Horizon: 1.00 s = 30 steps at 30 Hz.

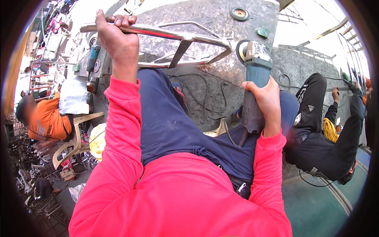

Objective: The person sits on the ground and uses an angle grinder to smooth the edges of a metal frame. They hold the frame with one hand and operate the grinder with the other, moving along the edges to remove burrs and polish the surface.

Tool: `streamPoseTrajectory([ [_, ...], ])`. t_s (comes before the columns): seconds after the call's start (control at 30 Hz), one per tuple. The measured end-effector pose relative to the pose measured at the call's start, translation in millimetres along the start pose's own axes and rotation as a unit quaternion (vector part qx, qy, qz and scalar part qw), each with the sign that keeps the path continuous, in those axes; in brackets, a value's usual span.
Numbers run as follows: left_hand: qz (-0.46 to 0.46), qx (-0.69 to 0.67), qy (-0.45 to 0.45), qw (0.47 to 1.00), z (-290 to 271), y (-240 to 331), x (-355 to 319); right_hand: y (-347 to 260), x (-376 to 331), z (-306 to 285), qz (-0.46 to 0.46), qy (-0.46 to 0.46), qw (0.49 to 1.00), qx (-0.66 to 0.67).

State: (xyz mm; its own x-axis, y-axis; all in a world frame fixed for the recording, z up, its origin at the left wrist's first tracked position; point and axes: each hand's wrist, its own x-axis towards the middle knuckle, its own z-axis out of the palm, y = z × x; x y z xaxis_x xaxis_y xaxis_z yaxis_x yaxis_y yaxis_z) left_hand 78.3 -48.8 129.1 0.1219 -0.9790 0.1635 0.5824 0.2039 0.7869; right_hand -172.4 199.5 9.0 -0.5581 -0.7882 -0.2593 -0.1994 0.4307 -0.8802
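Observation:
A shiny metal tube frame (181, 36) with crossbars lies across in front of me, above my knees. My left hand (118, 37) is wrapped round its left end, with the thumb up along the tube. In my right hand (265, 96) is a blue-grey angle grinder (256, 73), gripped round its body. The grinder's round disc (241, 51) stands close to the right end of the frame; whether it touches the metal I cannot tell. The grinder's cord drops from its rear end near my right thigh.
A worn work table (252, 27) stands ahead, bearing a loose disc (239, 14) and a green lump (263, 32). Another grinder (93, 57) lies at left. Black cables (207, 93) cross the floor. People sit at left (49, 118) and right (323, 142), near a plastic chair (75, 136).

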Motion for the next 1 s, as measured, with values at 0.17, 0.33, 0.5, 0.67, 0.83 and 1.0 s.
streamPoseTrajectory([
  [0.17,0.014,0.028,0.019,0.999,9,-5,-1,-9,-9,1,-0.025,-0.002,0.999,0.034],
  [0.33,0.016,0.024,0.021,0.999,7,-15,16,-33,-19,8,-0.091,0.027,0.994,0.052],
  [0.5,-0.002,0.019,0.062,0.998,21,-46,66,-70,-13,13,-0.163,0.055,0.985,0.027],
  [0.67,0.062,0.086,0.087,0.991,50,-78,104,-94,11,21,-0.263,0.115,0.958,0.015],
  [0.83,0.075,0.11,0.055,0.99,70,-97,114,-88,26,34,-0.272,0.13,0.953,0.02],
  [1.0,0.09,0.121,0.017,0.988,84,-116,125,-72,37,38,-0.282,0.123,0.951,0.0],
])
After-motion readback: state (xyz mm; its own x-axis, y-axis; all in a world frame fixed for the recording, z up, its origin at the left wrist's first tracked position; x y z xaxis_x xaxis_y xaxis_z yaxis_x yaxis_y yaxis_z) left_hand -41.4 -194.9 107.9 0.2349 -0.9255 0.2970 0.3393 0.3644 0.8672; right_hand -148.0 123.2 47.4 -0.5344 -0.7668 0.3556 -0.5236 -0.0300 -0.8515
